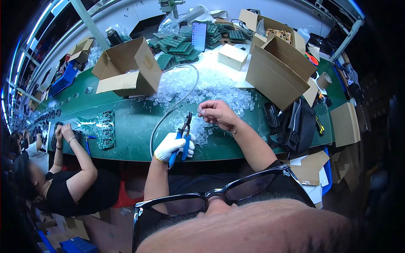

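My left hand, in a white glove, is wrapped round blue-handled pliers. Their dark jaws point away from me, over the near side of the pile. My bare right hand is just right of the jaws, thumb and fingertips pinched together. Whatever sits between those fingertips is too small to make out. Behind and under both hands spreads a heap of small clear plastic pieces on the green tabletop. Several clear pieces lie loose near the table's front edge.
An open cardboard box stands left of the heap, a taller one right. Green circuit boards and a phone are behind. A grey cable curves past my left hand. A black bag lies right; a co-worker sits left.
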Demonstrator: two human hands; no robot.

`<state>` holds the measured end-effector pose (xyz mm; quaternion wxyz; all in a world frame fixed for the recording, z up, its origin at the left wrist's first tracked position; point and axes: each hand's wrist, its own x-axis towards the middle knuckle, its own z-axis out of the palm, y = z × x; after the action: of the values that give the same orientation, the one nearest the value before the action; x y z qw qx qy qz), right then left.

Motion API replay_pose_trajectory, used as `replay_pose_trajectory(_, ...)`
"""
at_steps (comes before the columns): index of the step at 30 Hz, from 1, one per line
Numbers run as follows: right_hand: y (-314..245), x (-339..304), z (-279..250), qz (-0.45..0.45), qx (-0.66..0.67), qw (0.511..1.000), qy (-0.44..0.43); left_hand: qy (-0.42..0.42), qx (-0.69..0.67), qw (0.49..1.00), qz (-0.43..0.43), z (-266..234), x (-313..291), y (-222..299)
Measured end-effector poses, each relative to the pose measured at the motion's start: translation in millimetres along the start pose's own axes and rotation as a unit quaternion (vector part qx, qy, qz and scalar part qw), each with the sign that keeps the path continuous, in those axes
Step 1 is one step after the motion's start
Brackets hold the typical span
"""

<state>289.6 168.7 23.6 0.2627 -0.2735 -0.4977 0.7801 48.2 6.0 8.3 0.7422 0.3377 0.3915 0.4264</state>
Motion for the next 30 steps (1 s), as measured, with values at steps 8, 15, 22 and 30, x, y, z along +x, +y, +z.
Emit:
replay_pose_trajectory(8,8.2,4.8,5.2,0.033,0.144,0.989,-0.019,0.002,-0.012,1.000,-0.002,-5.0,-0.2,-3.3)
replay_pose_trajectory(15,8.1,3.6,12.0,0.056,0.135,0.989,-0.003,0.001,-0.005,1.000,-0.002,-6.9,1.5,-4.2)
replay_pose_trajectory(22,12.8,4.4,10.8,0.044,0.085,0.995,-0.006,-0.001,-0.002,1.000,0.002,-4.6,2.8,-3.1)
replay_pose_trajectory(30,7.9,0.5,14.1,0.048,0.079,0.995,-0.023,-0.009,-0.016,1.000,0.010,-4.7,1.3,-2.5)
